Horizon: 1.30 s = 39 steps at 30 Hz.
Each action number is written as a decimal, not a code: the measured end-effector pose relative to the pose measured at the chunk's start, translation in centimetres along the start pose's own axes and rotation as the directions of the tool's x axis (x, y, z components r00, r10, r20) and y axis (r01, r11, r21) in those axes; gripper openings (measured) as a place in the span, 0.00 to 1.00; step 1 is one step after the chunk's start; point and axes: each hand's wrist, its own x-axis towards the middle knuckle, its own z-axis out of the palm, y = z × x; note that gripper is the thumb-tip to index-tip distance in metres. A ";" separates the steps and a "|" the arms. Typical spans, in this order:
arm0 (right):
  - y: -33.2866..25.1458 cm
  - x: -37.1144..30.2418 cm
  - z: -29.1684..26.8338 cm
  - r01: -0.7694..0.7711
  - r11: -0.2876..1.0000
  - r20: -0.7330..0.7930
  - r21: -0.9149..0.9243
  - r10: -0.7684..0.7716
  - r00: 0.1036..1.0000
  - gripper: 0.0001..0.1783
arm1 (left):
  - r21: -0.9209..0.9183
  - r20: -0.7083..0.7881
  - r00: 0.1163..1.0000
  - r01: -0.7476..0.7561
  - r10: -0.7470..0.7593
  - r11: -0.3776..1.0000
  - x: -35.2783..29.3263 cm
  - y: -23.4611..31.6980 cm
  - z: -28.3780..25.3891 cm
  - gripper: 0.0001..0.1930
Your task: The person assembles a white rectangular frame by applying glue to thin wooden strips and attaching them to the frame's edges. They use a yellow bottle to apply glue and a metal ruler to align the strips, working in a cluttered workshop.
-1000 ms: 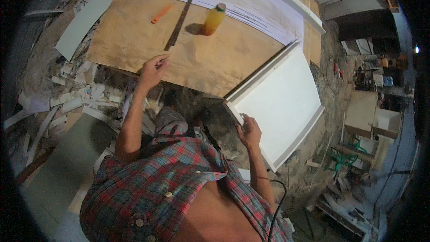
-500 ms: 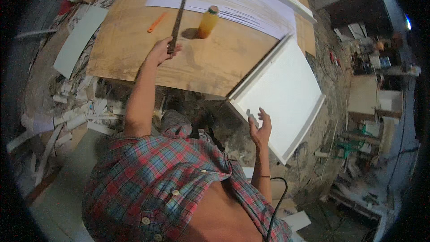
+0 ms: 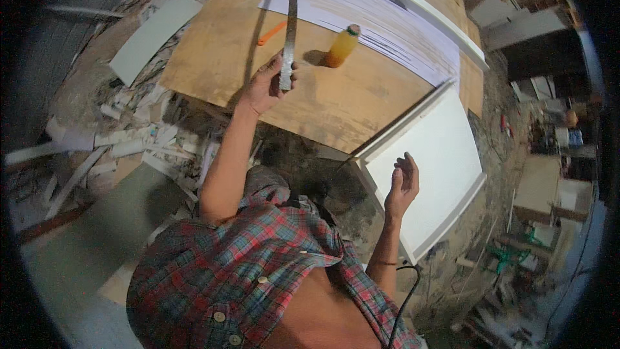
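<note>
the left hand (image 3: 265, 87) had closed around the near end of a long metal ruler (image 3: 290, 19), fingers and thumb wrapped on the strip. a second before, that hand was only reaching up at the table edge, its fingers near the ruler's tip; half a second before, it was already at the strip. by this moment the ruler seemed to be raised off the plywood table (image 3: 219, 52), standing more nearly straight away from the person than earlier, running up across the white sheets (image 3: 387, 13) at the far side. that reads as the ruler being picked up and taken in hand rather than left lying.

the right hand (image 3: 402, 184) hung open and held nothing, fingers loosely spread over the white panel (image 3: 445, 161) that leaned against the table's near corner. earlier it had sat lower, at the panel's near edge; now it was lifted off it, so the panel stood on its own.

an orange bottle (image 3: 341, 46) stood upright just right of the ruler, and an orange pencil (image 3: 272, 33) lay just left of it. offcuts littered the floor (image 3: 129, 148) on the left.
</note>
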 end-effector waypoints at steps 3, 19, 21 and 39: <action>-1.5 2.2 1.6 0.042 0.988 0.164 0.146 -0.066 0.984 0.26 | 0.202 0.003 0.985 -0.168 0.171 0.965 -3.8 -0.1 5.1 0.21; -13.2 10.0 -1.1 -0.082 0.900 0.626 0.427 -0.230 0.745 0.22 | 0.866 0.303 0.937 -0.347 0.174 0.361 -9.5 -11.0 18.8 0.15; -11.9 9.9 -2.9 -0.058 0.936 0.593 0.347 -0.171 0.787 0.18 | 0.865 0.277 0.949 -0.314 0.151 0.392 -8.3 -12.9 18.4 0.13; -1.3 3.9 -0.5 0.137 0.923 0.537 -0.359 0.084 0.839 0.27 | 0.379 -0.346 0.938 0.174 -0.035 0.909 -8.4 -29.1 -1.1 0.19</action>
